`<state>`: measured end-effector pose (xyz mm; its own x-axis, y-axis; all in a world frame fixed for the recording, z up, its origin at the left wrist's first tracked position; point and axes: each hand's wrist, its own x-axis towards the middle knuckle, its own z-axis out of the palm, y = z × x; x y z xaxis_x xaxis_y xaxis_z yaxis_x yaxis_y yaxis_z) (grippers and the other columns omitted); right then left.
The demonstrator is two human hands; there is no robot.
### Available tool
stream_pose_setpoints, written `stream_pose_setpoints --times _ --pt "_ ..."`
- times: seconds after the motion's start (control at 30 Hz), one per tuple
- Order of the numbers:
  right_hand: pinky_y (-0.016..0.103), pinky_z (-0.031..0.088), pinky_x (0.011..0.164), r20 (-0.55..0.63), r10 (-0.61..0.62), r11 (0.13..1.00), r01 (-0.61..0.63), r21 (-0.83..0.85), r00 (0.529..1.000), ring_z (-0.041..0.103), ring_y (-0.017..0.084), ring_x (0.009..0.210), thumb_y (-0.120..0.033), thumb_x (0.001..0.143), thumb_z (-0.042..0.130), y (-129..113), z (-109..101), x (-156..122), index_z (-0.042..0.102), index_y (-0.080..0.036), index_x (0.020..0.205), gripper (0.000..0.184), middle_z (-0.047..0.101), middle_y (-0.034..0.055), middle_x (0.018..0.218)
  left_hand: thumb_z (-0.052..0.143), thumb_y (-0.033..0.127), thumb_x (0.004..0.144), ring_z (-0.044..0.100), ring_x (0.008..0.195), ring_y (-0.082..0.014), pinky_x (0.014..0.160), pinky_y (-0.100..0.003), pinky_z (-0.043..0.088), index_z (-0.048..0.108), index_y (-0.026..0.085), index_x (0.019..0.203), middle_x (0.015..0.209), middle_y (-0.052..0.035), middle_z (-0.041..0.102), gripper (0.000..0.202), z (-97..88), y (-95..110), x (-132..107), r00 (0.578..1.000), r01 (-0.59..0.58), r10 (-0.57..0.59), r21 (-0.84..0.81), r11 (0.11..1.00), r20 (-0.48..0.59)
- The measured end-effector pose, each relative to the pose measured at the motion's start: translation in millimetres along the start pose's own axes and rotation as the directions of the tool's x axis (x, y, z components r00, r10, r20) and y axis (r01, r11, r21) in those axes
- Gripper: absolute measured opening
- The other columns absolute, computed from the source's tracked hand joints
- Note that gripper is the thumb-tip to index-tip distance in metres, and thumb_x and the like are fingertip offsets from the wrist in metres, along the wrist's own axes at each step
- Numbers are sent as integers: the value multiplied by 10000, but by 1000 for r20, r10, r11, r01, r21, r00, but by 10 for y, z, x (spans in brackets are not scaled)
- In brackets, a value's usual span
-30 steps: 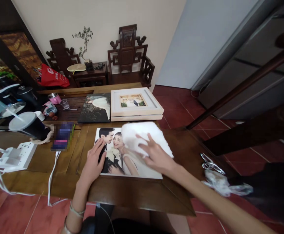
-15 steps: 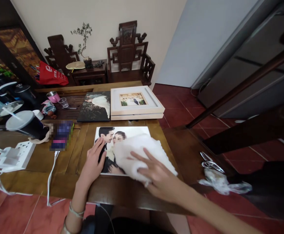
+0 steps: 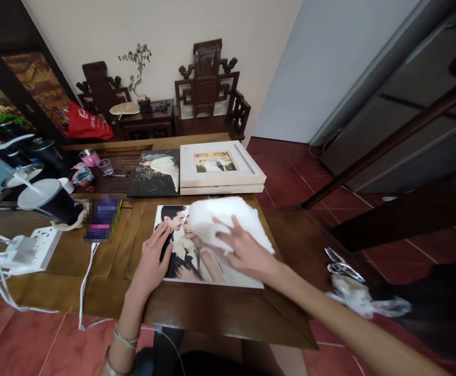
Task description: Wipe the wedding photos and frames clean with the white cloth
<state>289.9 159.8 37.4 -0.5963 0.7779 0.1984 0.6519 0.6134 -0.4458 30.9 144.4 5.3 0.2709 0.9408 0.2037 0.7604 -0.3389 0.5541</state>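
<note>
A photo panel (image 3: 220, 274) with a picture of a couple lies flat on the wooden table, near its front edge. Fingers stretched out, my left hand (image 3: 155, 258) rests on the panel's left side. A white cloth (image 3: 208, 214) covers the upper right of the picture. On top of that cloth, my right hand (image 3: 243, 245) presses down with its fingers spread. Just behind the panel stand a stack of pale wooden picture frames (image 3: 222, 180) and a dark photo panel (image 3: 155, 175) showing a white dress.
At left are a phone (image 3: 102, 219) on a white cable, a power strip (image 3: 35, 250) and a dark cup with a straw (image 3: 51, 201). Scissors (image 3: 343, 266) and a crumpled clear plastic bag (image 3: 353, 295) lie at right. Carved chairs (image 3: 208, 78) stand behind the table.
My right hand and the white cloth have moved up the panel, away from me, uncovering its lower right part. My left hand stays in place on the panel. The view has shifted slightly.
</note>
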Motion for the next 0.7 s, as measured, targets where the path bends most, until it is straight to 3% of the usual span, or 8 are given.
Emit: stream_pose_setpoints --times 0.07,0.13,0.23,0.3,0.47,0.6,0.7 --pt "667 178 1101 7 -25 1000 25 10 1000 309 340 1376 -36 667 433 -218 102 -260 631 -153 946 362 562 189 1316 363 276 978 285 1419 -228 1104 -477 293 346 250 1436 1515 -103 358 459 -3 7 0 1000 5 -5 5 1000 5" --pt "678 132 1107 52 -52 998 50 42 997 249 347 1397 -21 614 444 -452 149 -512 649 -154 919 391 477 183 1407 361 276 978 278 1421 -228 1105 -480 286 335 251 1440 1518 -105 352 463 0 10 -2 1000 11 -11 5 1000 10" --pt "696 117 1100 179 -107 990 87 112 978 257 353 1392 -27 558 458 -707 119 -741 662 -176 904 428 469 143 1424 361 278 978 271 1424 -232 1109 -484 274 326 257 1445 1520 -109 347 469 10 9 -4 1000 20 -20 -3 1000 14" --pt "673 141 1111 218 -114 986 84 141 969 291 337 1383 -38 564 466 -743 71 -739 662 -175 944 449 515 147 1384 363 280 978 270 1424 -233 1111 -485 268 324 258 1446 1521 -111 344 470 15 6 -5 1000 20 -20 -7 1000 14" --pt "643 199 1110 156 -71 994 57 92 985 410 324 1322 -36 684 453 -395 -18 -225 653 -162 988 384 692 133 1111 357 281 981 268 1425 -226 1113 -472 270 320 249 1447 1523 -104 344 469 13 -7 -8 1000 7 -7 1 1000 13" --pt "589 288 1075 30 -11 1000 10 10 999 596 319 1109 -86 780 448 -41 -62 347 627 -157 1011 300 681 114 1113 348 287 985 258 1430 -221 1116 -466 268 319 265 1447 1527 -89 339 464 6 -10 -16 1000 6 -5 -11 1000 11" --pt "577 276 1076 -17 22 1000 -22 8 1000 642 291 1011 -113 850 408 103 -64 600 604 -147 1032 269 691 104 1068 341 292 987 258 1429 -214 1121 -463 261 317 261 1448 1528 -86 339 462 2 -7 -20 1000 13 -12 -16 1000 16"
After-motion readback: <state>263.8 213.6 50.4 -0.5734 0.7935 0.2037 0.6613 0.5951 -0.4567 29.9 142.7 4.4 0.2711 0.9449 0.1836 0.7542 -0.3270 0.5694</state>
